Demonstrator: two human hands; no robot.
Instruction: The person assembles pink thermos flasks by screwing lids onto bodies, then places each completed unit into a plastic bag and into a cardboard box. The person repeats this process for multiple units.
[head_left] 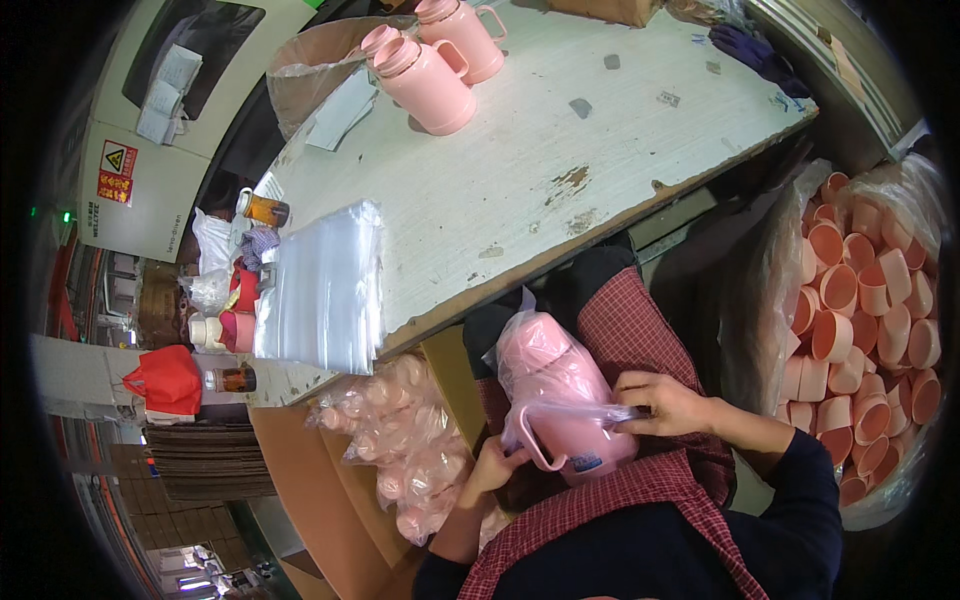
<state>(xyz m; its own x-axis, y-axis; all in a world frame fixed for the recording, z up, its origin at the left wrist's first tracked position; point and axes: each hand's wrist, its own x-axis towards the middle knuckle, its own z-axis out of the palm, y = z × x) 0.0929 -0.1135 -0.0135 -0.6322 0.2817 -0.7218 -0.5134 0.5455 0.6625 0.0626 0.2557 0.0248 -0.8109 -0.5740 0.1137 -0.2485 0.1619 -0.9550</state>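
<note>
A pink thermos jug (pixel 565 375) lies across my lap, its capped end away from me and a clear plastic bag (pixel 522 348) drawn over most of it. The bag's edge is pinched in my right hand (pixel 660 403), at the jug's right side. My left hand (pixel 497 463) is closed at the left, by the jug's handle (pixel 538 440), with bag film at its fingertips. Whether those fingers also touch the handle is hard to see. A blue label shows near the jug's base.
Three pink jugs (pixel 425 90) stand on the worn white table (pixel 520 150). A stack of clear bags (pixel 325 285) lies along its left edge. An open carton (pixel 330 490) at my left holds bagged pink jugs. Pink cups (pixel 850 335) fill a large plastic sack at my right.
</note>
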